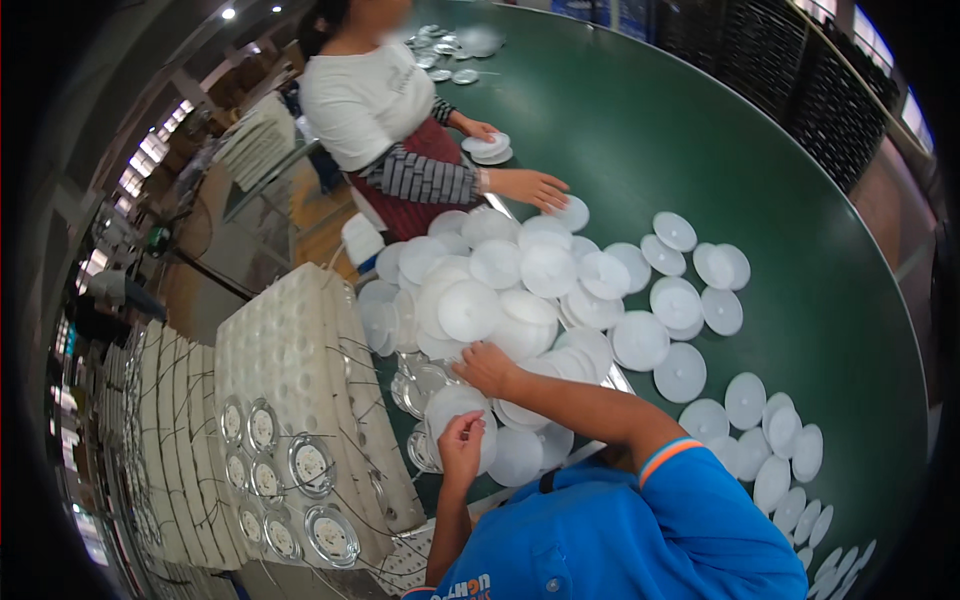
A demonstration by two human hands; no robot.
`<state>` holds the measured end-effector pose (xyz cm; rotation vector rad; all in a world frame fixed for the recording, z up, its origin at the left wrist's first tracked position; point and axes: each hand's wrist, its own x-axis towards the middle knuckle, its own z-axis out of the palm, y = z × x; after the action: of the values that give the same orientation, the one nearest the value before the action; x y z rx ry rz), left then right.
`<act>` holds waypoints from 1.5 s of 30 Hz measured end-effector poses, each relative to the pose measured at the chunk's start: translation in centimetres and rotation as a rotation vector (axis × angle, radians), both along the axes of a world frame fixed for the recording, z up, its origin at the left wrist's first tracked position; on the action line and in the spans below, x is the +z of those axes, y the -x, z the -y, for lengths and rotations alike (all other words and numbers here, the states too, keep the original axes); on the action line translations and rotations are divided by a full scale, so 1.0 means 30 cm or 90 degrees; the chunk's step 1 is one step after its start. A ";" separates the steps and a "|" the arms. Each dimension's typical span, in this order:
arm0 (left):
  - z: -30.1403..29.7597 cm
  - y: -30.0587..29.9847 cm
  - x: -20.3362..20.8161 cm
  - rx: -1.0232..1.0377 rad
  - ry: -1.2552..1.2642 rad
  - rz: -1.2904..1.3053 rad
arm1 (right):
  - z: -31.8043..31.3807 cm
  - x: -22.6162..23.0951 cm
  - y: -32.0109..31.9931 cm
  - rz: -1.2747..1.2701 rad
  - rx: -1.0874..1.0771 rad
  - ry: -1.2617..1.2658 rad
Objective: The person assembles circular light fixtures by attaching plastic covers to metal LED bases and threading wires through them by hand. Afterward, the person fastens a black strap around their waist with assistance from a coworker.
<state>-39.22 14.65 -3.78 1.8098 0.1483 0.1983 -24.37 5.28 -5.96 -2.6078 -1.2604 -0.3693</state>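
My left hand (461, 447) is closed in a pinch over a round white translucent cover (452, 405). Whether that cover or something small is between its fingertips cannot be made out. Farther forward, my right hand (487, 368) has its fingers curled down at the edge of the big heap of white covers (468, 310). Its fingertips are beside shiny silver round lamp housings (425, 385), and what they grip is hidden. More silver housings lie partly under the covers next to my left hand.
At left stands a stack of off-white moulded trays (275, 330); silver round lamp units (312, 465) with dark wires sit in the top one. Loose covers (680, 372) spread over the green table (800, 250). Across the heap, a co-worker (365, 105) handles white covers.
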 end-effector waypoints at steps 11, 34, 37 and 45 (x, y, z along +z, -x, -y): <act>0.006 0.059 0.026 -0.003 -0.030 0.016 | 0.107 0.034 0.078 -0.012 0.136 0.126; 0.373 -0.158 0.141 -0.245 0.354 -0.203 | 0.665 0.185 0.388 -0.637 -0.231 -0.685; 0.403 -0.128 0.191 -0.442 0.368 -0.394 | 0.772 0.119 0.441 -0.616 -0.180 -0.656; 0.554 -0.133 0.101 -0.686 0.358 -0.589 | 0.891 0.140 0.601 -0.522 -0.070 -0.554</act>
<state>-35.23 -1.96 -0.75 1.0831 -0.1325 -1.3175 -42.39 -21.46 -1.77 -1.7464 -0.4935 0.1315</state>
